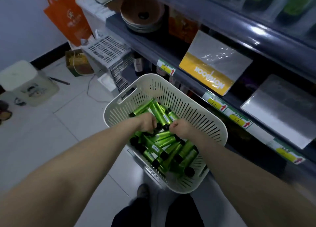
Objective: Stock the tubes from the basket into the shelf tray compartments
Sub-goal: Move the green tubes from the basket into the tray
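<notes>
Two bare forearms reach forward from 7 and 5 o'clock and meet over the white slatted basket (201,114) at centre. The left hand (147,124) is knuckles-up, its fingers curled down around black-capped green tubes (164,141) heaped in the basket. The right hand (181,127), just beside it at 3 o'clock, is balled with its fingers tucked under; whether it pinches a tube I cannot tell. Beyond, at 1 o'clock, the dark shelf (230,27) carries blurred clear tray compartments (256,1).
</notes>
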Demonstrator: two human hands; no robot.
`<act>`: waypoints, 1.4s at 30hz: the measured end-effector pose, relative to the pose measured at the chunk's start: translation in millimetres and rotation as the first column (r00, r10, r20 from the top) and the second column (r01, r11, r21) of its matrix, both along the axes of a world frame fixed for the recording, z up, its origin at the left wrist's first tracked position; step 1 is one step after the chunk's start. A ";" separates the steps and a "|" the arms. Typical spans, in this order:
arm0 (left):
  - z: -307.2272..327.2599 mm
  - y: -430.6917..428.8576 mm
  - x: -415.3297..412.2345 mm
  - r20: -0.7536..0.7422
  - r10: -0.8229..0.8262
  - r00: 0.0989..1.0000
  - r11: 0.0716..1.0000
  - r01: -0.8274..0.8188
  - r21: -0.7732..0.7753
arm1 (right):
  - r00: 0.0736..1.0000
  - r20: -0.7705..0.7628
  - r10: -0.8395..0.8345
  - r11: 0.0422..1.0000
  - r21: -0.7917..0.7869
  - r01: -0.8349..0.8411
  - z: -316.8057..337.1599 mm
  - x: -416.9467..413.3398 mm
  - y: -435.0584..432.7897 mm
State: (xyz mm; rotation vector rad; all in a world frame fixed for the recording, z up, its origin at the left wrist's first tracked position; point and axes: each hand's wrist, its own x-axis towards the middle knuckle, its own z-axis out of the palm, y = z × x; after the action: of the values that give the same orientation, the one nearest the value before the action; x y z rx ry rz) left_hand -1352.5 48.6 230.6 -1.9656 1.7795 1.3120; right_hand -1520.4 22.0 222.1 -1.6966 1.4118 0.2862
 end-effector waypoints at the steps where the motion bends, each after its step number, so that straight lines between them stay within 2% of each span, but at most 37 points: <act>1: -8.6 2.7 -1.4 0.014 -0.038 0.999 0.999 0.037 0.036 | 0.999 -0.023 0.025 1.000 0.010 -0.024 -7.4 1.5 1.0; 6: -38.6 8.6 -6.1 0.150 -0.266 0.952 0.960 0.248 0.129 | 0.997 -0.052 0.062 0.998 -0.013 -0.063 -38.2 2.9 -0.5; 11: -57.8 5.8 -9.4 0.263 -0.498 0.826 0.864 0.448 0.230 | 0.971 -0.130 0.199 0.980 0.005 -0.200 -66.0 6.8 -10.1; 16: -59.6 0.2 -17.9 0.332 -0.513 0.791 0.858 0.470 0.206 | 0.906 -0.274 0.322 0.931 -0.081 -0.355 -84.6 13.9 -13.8; 19: -57.3 0.2 -17.1 0.322 -0.529 0.785 0.848 0.476 0.234 | 0.864 -0.309 0.397 0.898 -0.063 -0.435 -88.1 6.7 -13.4; 26: -46.3 -2.8 -10.3 0.223 -0.399 0.889 0.916 0.376 0.139 | 0.916 -0.267 0.299 0.939 -0.091 -0.333 -90.5 6.6 -11.3; 31: -31.3 -8.1 -0.4 0.090 -0.188 0.978 0.963 0.165 0.215 | 0.896 -0.313 0.315 0.938 -0.044 -0.345 -92.3 11.5 -15.9; 37: -16.6 -5.2 7.1 0.001 -0.037 0.999 0.962 0.035 0.270 | 0.904 -0.304 0.301 0.949 0.005 -0.315 -94.9 5.3 -10.0; 42: -9.5 -5.7 10.7 0.031 0.016 0.999 0.978 -0.022 0.209 | 0.891 -0.339 0.303 0.920 -0.141 -0.366 -87.2 9.0 -1.3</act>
State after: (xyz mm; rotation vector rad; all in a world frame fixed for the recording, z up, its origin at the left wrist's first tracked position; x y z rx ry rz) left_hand -1341.7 43.0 221.1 -1.8813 1.5419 1.4056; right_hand -1511.4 20.7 134.9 -2.1412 1.3974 0.6490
